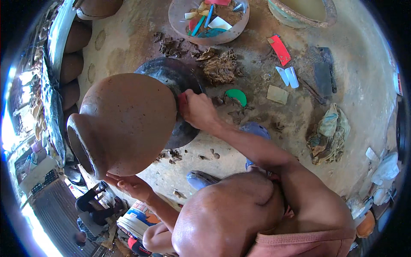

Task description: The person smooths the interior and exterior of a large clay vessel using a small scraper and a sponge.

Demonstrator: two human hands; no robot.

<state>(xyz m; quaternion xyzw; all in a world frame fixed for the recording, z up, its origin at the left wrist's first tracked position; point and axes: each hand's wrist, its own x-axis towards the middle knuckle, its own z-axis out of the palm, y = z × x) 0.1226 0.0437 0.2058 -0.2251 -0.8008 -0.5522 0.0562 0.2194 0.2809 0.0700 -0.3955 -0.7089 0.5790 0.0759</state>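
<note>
A large brown clay pot [130, 118] is tilted on its side, its open mouth facing lower left. Its base end is at a dark round turntable [171, 73], which it partly covers. My left hand [133, 187] supports the pot from below near the neck, some fingers hidden behind the clay. At the base end, my right hand [199, 110] is closed on a small red scraper [183, 103] held against the pot's edge. Only part of the scraper shows between the fingers and the clay.
Clay shavings [220, 67] lie beside the turntable. A tub [209, 40] of scrapers and a basin [299, 19] of murky water stand at the back. On the floor are a green half-disc [236, 97], a red plate [279, 50] and a crumpled cloth [329, 132]. More pots [72, 68] line the left.
</note>
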